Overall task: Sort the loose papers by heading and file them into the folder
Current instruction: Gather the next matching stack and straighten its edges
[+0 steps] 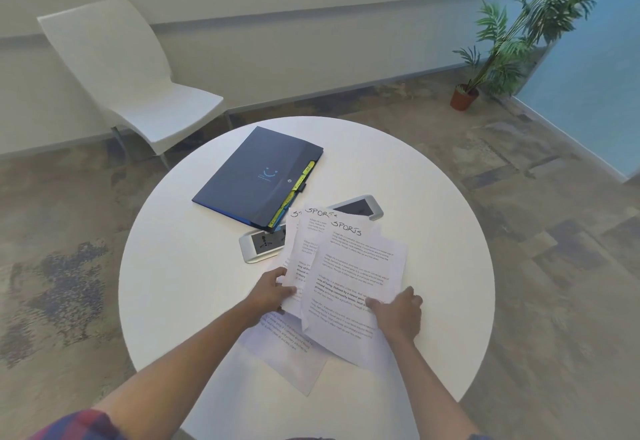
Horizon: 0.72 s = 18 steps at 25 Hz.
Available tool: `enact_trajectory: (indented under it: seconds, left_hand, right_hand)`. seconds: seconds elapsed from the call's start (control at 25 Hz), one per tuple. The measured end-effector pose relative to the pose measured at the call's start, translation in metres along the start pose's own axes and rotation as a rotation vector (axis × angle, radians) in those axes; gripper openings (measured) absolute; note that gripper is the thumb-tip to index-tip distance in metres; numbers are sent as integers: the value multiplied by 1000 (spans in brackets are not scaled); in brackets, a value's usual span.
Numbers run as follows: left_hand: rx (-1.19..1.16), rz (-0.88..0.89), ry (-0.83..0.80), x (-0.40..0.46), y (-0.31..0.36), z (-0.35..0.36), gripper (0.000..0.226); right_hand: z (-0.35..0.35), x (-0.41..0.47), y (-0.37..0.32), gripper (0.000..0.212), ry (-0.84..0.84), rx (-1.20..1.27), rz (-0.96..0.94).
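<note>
Clearly the folder [259, 176] lies closed toward the far left of the desk [180, 266], its yellow tabs facing the papers, so it must be opened before filing. Nearer, the left hand [273, 292] pinches the left edge of the fanned SPORTS sheets [349, 266], while the right hand [398, 313] presses fingers on the top sheet. Better to square these matching headings into one stack first, keeping it apart from the unsorted sheet [287, 353] underneath.
</note>
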<state>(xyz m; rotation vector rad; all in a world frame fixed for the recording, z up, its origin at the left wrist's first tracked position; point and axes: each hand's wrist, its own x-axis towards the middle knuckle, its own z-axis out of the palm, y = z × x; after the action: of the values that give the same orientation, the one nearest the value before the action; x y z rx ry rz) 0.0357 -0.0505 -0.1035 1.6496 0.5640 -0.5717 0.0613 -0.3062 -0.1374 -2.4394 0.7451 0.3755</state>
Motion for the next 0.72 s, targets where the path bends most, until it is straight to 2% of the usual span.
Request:
enact_trajectory:
  seconds: [0.08,0.2,0.28,0.52,0.72]
  left_hand:
    - [17,1,-28,-2,0,1,30]
    - [-2,42,-34,-4,-2,0,35]
    - [-23,74,-31,-6,-3,-3,36]
    - [-187,133,27,-16,-2,-15,36]
    - [-294,184,-54,-39,12,-13,38]
  right_hand:
    - [-3,8,5,75,-23,129,32]
    - [-13,12,11,29,28,314,18]
    - [-23,12,12,13,36,427,-38]
    - [-67,20,3,13,5,784,-156]
    - [-81,10,-20,12,-130,928,-165]
